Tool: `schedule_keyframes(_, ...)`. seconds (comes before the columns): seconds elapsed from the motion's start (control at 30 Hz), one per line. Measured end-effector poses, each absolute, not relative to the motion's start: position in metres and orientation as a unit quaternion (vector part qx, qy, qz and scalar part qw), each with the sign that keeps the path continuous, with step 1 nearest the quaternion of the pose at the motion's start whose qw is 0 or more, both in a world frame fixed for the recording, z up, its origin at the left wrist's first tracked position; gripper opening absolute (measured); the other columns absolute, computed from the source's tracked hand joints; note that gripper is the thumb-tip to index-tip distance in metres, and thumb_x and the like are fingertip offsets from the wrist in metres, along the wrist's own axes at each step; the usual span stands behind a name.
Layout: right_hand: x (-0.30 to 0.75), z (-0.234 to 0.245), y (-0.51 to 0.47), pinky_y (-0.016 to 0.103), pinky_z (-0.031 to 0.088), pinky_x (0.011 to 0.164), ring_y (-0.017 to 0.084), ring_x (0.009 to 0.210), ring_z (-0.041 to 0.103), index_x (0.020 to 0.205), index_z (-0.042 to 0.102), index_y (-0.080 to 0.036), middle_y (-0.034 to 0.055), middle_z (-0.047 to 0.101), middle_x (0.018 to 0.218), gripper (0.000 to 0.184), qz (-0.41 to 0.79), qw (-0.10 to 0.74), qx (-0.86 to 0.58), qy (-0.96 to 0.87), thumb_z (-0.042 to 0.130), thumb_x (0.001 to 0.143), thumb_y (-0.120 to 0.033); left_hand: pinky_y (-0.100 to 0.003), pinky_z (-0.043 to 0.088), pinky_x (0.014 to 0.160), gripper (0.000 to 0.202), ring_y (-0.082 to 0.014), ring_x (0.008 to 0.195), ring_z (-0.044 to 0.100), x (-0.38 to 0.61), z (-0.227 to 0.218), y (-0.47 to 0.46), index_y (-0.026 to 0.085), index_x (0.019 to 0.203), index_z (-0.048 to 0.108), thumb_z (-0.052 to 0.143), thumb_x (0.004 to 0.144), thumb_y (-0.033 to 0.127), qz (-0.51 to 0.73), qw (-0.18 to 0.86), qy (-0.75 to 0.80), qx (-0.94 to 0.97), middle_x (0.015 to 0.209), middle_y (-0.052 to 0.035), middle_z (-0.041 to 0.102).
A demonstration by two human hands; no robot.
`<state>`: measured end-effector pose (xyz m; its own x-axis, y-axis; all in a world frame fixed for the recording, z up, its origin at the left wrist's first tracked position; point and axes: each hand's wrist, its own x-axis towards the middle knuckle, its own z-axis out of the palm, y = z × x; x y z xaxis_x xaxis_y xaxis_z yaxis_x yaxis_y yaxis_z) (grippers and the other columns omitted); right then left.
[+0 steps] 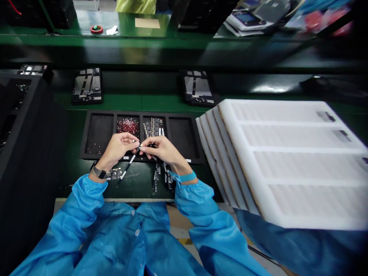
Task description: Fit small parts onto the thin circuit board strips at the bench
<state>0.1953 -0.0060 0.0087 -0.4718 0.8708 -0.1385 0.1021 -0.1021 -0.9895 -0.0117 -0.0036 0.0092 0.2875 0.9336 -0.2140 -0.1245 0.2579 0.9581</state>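
Note:
A thin black-and-white flex cable (128,166) slants down from my fingertips toward the bench. My left hand (117,148) pinches near its upper end, where a small bright piece shows. Close against it, my right hand (164,150) pinches the same end with thumb and forefinger. Both hands are over the front of a black partitioned tray (85,147). Beyond my left hand lies a heap of tiny red-and-silver parts (128,125). Small circuit boards (153,125) fill the compartment beyond my right hand. More flex cables (156,176) hang over the tray's front edge.
Stacked white foam trays (250,143) stand at the right, a tall black box (34,153) at the left. Behind the tray are two opened black device housings (87,86). A small board (115,173) lies by my left wrist. A raised green shelf (123,40) crosses the back.

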Motion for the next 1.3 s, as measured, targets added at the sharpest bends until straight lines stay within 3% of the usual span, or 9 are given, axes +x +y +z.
schedule_keyframes(0.27,0.188,0.005,-0.005,0.026,0.043,0.048,0.012,0.049,0.056,0.082,0.080,-0.017,0.0070,0.079,0.079,0.042,0.582,0.336,-0.431,-0.602,0.086,0.077,-0.059,-0.029,0.055,0.060,0.034,-0.0165,0.057,0.068,-0.020,0.008,0.000,0.015,0.082,0.075,0.096,0.064,0.035,0.408,0.642,0.447,0.471,0.064,-0.0029,0.072)
schedule_keyframes(0.4,0.189,0.001,-0.003,0.027,0.040,0.046,0.012,0.046,0.053,0.086,0.084,-0.017,0.0059,0.078,0.075,0.038,0.544,0.343,-0.469,-0.605,0.088,0.075,-0.054,-0.029,0.055,0.060,0.035,-0.0171,0.057,0.068,-0.022,0.010,0.000,0.014,0.083,0.075,0.095,0.065,0.035,0.406,0.638,0.453,0.472,0.062,-0.0033,0.071)
schedule_keyframes(0.53,0.187,0.002,-0.006,0.029,0.045,0.053,0.016,0.054,0.059,0.083,0.085,-0.018,0.0053,0.074,0.067,0.034,0.481,0.396,-0.499,-0.603,0.088,0.075,-0.051,-0.030,0.056,0.062,0.036,-0.0170,0.060,0.069,-0.023,0.013,-0.001,0.014,0.079,0.072,0.097,0.062,0.033,0.413,0.650,0.449,0.453,0.065,-0.0049,0.073)
schedule_keyframes(0.77,0.188,0.021,0.003,0.029,0.036,0.051,0.013,0.049,0.045,0.094,0.084,-0.016,-0.0010,0.059,0.055,0.038,0.407,0.424,-0.540,-0.603,0.078,0.086,-0.053,-0.027,0.049,0.061,0.026,-0.0137,0.065,0.066,-0.042,0.013,0.009,0.016,0.085,0.075,0.091,0.067,0.024,0.496,0.663,0.415,0.378,0.075,-0.0036,0.073)
schedule_keyframes(0.9,0.189,0.018,0.029,0.030,0.040,0.060,0.015,0.056,0.051,0.092,0.083,-0.016,-0.0017,0.059,0.056,0.028,0.384,0.341,-0.522,-0.681,0.081,0.084,-0.043,-0.026,0.048,0.064,0.018,-0.0120,0.072,0.064,-0.074,0.012,0.024,0.021,0.095,0.077,0.082,0.078,0.017,0.616,0.622,0.389,0.289,0.089,-0.0031,0.073)
schedule_keyframes(1.13,0.163,0.001,0.039,0.031,0.042,0.071,0.017,0.067,0.063,0.087,0.081,-0.020,0.0007,0.071,0.071,0.004,0.311,0.198,-0.513,-0.775,0.079,0.084,-0.019,-0.023,0.052,0.069,0.007,-0.0134,0.079,0.065,-0.110,0.015,0.033,0.023,0.088,0.072,0.073,0.090,0.016,0.690,0.598,0.364,0.184,0.089,-0.0044,0.072)
schedule_keyframes(1.3,0.157,0.003,0.034,0.032,0.044,0.081,0.021,0.083,0.069,0.092,0.080,-0.023,0.0029,0.078,0.090,0.016,0.297,0.140,-0.433,-0.839,0.074,0.085,-0.010,-0.025,0.052,0.071,0.006,-0.0141,0.082,0.067,-0.113,0.012,0.033,0.024,0.087,0.072,0.075,0.090,0.020,0.692,0.591,0.366,0.194,0.090,-0.0037,0.072)
